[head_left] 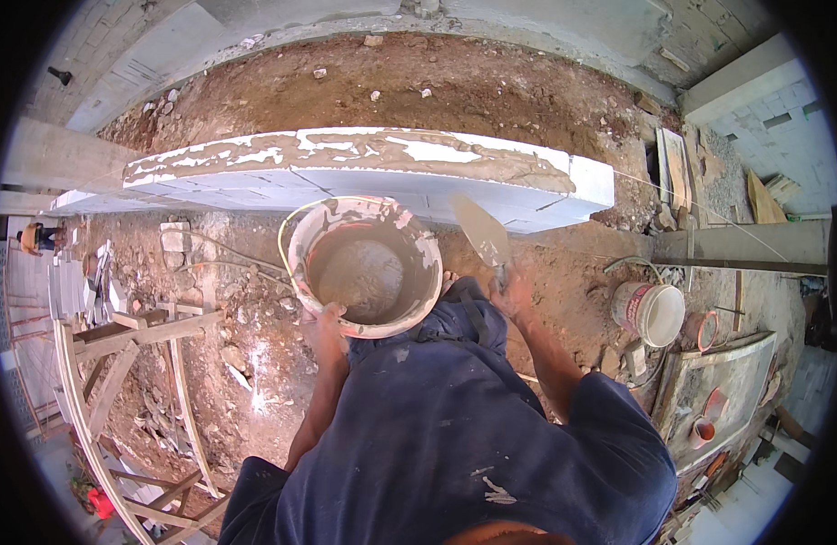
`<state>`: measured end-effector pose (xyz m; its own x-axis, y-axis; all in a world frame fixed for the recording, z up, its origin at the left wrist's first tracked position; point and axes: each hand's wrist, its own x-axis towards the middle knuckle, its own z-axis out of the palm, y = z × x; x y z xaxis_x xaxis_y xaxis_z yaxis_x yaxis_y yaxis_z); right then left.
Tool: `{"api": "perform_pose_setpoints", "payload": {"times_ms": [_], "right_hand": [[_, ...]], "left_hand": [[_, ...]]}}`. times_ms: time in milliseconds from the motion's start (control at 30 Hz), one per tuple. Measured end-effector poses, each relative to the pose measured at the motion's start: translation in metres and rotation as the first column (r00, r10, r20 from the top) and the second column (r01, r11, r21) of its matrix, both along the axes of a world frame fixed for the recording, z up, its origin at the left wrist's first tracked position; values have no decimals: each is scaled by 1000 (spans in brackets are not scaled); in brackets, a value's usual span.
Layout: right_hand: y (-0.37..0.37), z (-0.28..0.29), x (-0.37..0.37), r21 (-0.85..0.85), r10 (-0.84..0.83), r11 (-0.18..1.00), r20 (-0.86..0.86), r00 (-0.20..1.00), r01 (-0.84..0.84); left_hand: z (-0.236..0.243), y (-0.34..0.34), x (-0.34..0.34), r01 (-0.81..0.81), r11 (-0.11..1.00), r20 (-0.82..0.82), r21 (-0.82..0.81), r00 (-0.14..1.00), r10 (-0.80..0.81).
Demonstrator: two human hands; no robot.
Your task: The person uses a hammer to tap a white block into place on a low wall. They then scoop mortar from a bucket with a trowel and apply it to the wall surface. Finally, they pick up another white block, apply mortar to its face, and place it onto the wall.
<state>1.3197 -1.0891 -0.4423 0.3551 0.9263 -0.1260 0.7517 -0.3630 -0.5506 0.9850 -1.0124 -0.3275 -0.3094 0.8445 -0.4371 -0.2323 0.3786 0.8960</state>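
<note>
Grey wet mortar fills bottom of round mortar-smeared bucket [365,266], held against our dark blue clothing. Our left hand [324,329] clamped on bucket's near rim. Our right hand [512,292] wrapped tight round handle of pointed steel trowel [480,229], blade tilted up toward white block wall [364,173] with mortar bed spread on top. White plastic pail [650,312] stands on dirt, well apart to right.

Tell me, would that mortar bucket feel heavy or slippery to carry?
Probably heavy: the bucket holds wet grey mortar. Likely slippery, since its rim is smeared where the left hand grips it. It might tip, being held from one side only.
</note>
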Motion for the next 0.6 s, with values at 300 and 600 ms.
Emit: {"api": "perform_pose_setpoints", "payload": {"times_ms": [300,600], "right_hand": [[163,123,-90,-493,764,618,193,616,-613],[159,141,-84,-471,898,342,-92,430,-814]], "left_hand": [[-19,1,34,24,994,-85,104,996,-15],[9,-11,39,-17,998,-291,63,956,35]]}}
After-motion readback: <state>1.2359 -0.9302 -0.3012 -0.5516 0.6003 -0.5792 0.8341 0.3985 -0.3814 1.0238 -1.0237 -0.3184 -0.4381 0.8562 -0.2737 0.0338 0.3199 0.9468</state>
